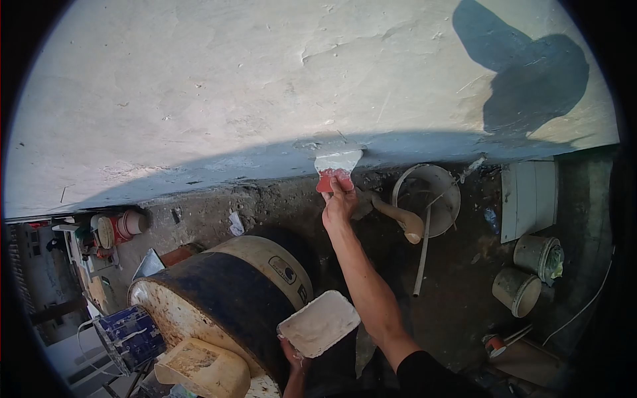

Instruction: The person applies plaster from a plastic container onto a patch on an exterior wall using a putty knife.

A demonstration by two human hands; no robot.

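Note:
My right hand point(340, 207) grips a putty knife point(335, 174) by its red plastic part, with the thumb on its face. The blade is coated with white paste, and its edge rests against the pale plastered wall point(232, 79), low down in the shaded band. Below, my left hand point(295, 358) holds a shallow white rectangular tub point(320, 324) by its side. Whitish paste coats the inside of the tub. Part of the left hand is hidden under the tub.
A large blue and white drum point(229, 278) lies close on the left, with a blue bucket point(129, 338) and a yellowed plastic container point(202, 368) beside it. At right are a round white bucket point(451, 205), a pipe point(423, 259), a white panel point(529, 199) and smaller buckets point(516, 292).

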